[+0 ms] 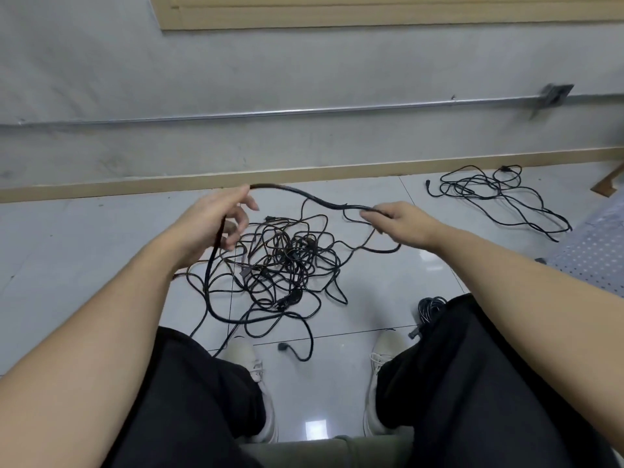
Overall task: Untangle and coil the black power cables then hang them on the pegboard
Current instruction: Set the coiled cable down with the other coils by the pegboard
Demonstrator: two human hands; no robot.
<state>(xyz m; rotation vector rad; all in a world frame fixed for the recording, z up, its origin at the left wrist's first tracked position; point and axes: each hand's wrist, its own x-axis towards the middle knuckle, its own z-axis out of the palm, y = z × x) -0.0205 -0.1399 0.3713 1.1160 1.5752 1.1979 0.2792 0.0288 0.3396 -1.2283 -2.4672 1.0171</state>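
Bare floor tile (pixel 84 251) left of the tangled cable pile (pixel 287 261), open for a hand. Open tile also between that pile and the second cable heap (pixel 489 194) far right near the baseboard (pixel 202 184). Lifted cable (pixel 304 195) spans between left hand (pixel 209 224) and right hand (pixel 401 224), barring the way over the pile. Knees and shoes (pixel 381 363) crowd the near floor; small coil (pixel 429 307) beside right leg.

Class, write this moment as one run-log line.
left hand: holds cable | right hand: pinches same cable | tangled pile: on floor | stage: untangling
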